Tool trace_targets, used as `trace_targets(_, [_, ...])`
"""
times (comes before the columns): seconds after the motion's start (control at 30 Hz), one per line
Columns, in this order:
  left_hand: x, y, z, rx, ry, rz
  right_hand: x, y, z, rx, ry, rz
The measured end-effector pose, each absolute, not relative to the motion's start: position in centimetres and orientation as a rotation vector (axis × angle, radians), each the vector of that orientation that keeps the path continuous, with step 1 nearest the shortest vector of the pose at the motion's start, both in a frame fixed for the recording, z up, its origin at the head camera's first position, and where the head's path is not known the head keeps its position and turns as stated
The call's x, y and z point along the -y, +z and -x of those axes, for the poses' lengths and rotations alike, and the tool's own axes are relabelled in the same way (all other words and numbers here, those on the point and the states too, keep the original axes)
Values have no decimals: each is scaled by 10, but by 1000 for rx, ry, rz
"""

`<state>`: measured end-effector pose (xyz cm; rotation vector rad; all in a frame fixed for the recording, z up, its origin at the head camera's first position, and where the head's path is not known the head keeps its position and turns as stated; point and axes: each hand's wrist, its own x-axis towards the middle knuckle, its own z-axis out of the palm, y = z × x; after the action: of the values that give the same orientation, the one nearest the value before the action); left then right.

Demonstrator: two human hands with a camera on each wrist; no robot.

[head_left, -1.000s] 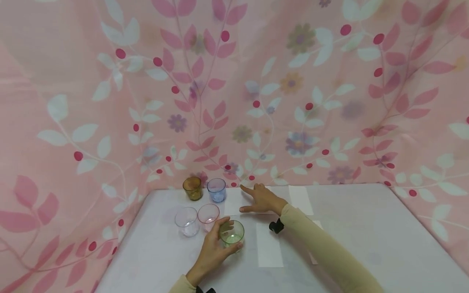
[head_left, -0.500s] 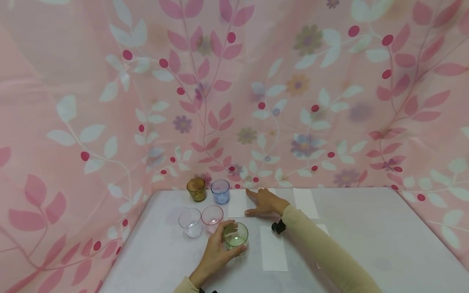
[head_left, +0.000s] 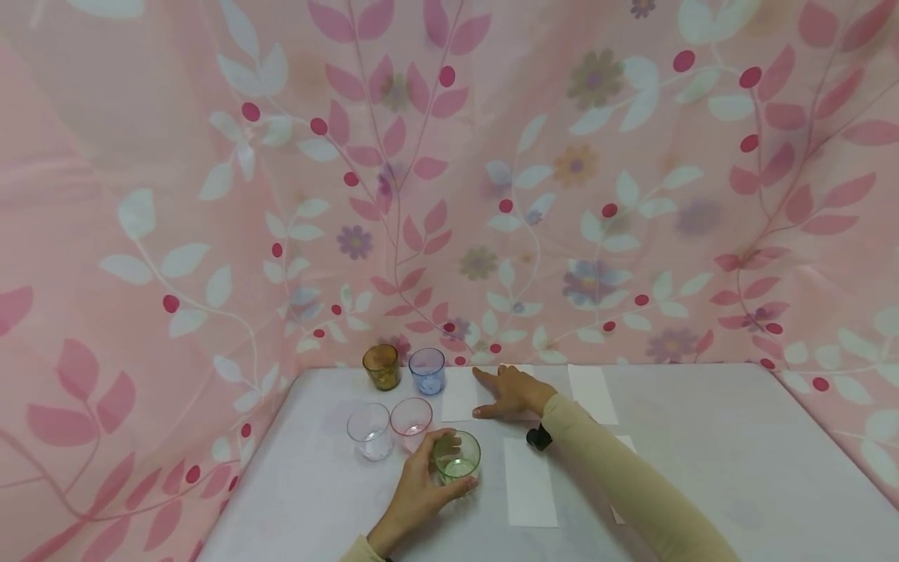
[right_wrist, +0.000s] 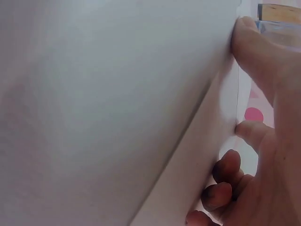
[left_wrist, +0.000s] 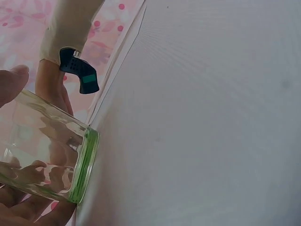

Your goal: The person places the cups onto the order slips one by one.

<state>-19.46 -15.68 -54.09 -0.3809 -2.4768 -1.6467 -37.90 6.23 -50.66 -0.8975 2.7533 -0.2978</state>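
My left hand [head_left: 421,485] holds a green glass tumbler [head_left: 461,470], thumb on the near side and fingers on the far side. In the left wrist view the tumbler [left_wrist: 51,150] has a thick green base; I cannot tell whether it touches the table. Towards the back, my right hand [head_left: 518,394] rests on a white sheet of paper [head_left: 460,396]. Its thumb and index finger are spread apart. The right wrist view shows the other fingers of this hand [right_wrist: 263,160] bent, with nothing seen in their grasp, and a paper edge [right_wrist: 174,150] beneath.
An amber glass [head_left: 382,376] and a blue glass [head_left: 428,380] stand at the back left. Nearer are a clear glass [head_left: 374,445] and a pink-rimmed glass [head_left: 413,431]. More paper strips lie at the back [head_left: 594,396] and front [head_left: 531,492]. A floral curtain [head_left: 449,195] hangs behind the table.
The head view has shifted slightly, so the scene sits a little further right and lower. Both hands and the glasses keep nearly the same places on the table.
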Motion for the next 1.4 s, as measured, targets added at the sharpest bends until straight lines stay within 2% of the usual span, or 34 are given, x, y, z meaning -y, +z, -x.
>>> trace_targets(0.57, [167, -521, 198, 2346, -1871, 492, -59, -504, 381, -2739, -297, 878])
trace_targets(1.0, [180, -459, 199, 2181, -1938, 642, -60, -506, 381, -2749, -313, 834])
trace_targets(1.4, [204, -407, 241, 2244, -1856, 533, -61, -511, 383, -2735, -306, 793])
